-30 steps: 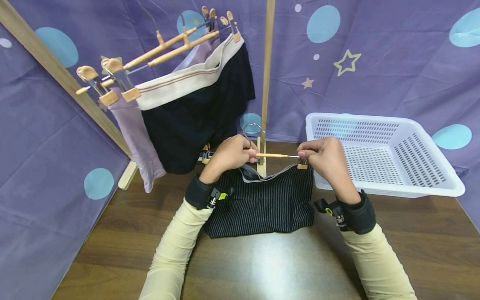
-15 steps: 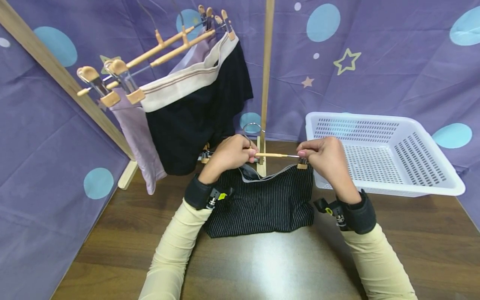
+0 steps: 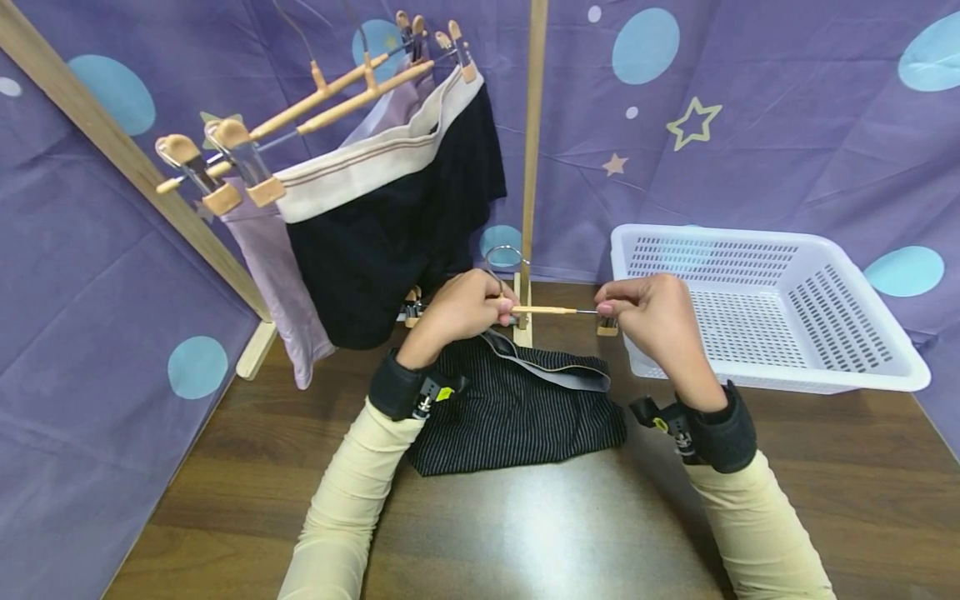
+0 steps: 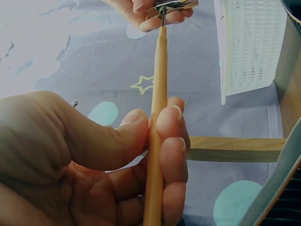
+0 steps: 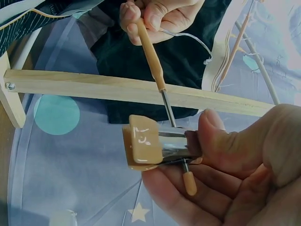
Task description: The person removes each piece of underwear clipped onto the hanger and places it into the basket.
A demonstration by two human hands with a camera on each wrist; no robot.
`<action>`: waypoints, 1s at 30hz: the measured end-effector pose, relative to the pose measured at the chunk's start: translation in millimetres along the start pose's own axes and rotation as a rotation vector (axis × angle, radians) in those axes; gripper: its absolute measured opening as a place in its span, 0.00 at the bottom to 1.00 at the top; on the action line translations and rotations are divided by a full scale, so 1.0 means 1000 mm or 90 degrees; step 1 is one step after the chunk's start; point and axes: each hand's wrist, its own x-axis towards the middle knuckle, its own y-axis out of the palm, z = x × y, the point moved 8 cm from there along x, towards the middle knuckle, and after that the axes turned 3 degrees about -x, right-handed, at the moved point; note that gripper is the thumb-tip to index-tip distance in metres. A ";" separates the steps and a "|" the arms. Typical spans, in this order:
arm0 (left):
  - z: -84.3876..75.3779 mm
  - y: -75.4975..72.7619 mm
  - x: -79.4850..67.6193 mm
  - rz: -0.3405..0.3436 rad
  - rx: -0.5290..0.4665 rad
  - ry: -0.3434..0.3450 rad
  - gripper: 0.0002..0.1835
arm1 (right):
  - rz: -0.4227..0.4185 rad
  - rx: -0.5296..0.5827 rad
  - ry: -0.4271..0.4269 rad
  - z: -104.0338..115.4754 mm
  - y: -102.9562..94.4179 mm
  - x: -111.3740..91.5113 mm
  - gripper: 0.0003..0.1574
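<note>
My left hand point(image 3: 465, 304) grips the wooden bar of a clip hanger point(image 3: 545, 310), thumb on one side and fingertips on the other in the left wrist view. The metal hook rises above that hand. My right hand point(image 3: 648, 317) pinches the handles of the hanger's right clip point(image 5: 146, 141), whose tan pads hold no cloth. Below lies a black pinstriped garment point(image 3: 525, 425), its grey waistband point(image 3: 585, 379) slack and apart from this clip on the right. Another clip point(image 3: 412, 308) shows left of my left hand; that hand and wrist hide the garment's upper left corner.
At left, black shorts point(image 3: 375, 233) with a cream waistband and a lilac garment point(image 3: 270, 275) hang from clip hangers. A wooden post point(image 3: 534, 167) stands behind my hands. A white plastic basket point(image 3: 750, 333) sits on the brown table point(image 3: 547, 533) at right.
The garment's right waistband corner has come out of the right clip and dropped toward the table. My right hand has shifted only slightly; the left keeps its place. The hanging shorts sway a little.
</note>
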 end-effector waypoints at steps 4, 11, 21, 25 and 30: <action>0.001 0.000 0.001 0.002 -0.008 0.002 0.10 | 0.013 0.000 -0.002 0.001 0.000 -0.001 0.04; 0.002 0.002 0.002 0.006 -0.012 0.002 0.10 | 0.059 -0.021 -0.002 0.001 0.002 -0.002 0.04; 0.002 0.004 0.000 0.009 -0.017 -0.002 0.10 | 0.075 -0.017 -0.020 0.001 0.005 -0.002 0.03; 0.002 0.004 0.000 0.007 -0.013 0.000 0.11 | 0.092 -0.020 -0.030 0.002 0.006 -0.003 0.03; 0.001 0.004 0.002 0.005 -0.011 0.008 0.11 | 0.095 -0.018 -0.030 0.001 0.004 -0.002 0.05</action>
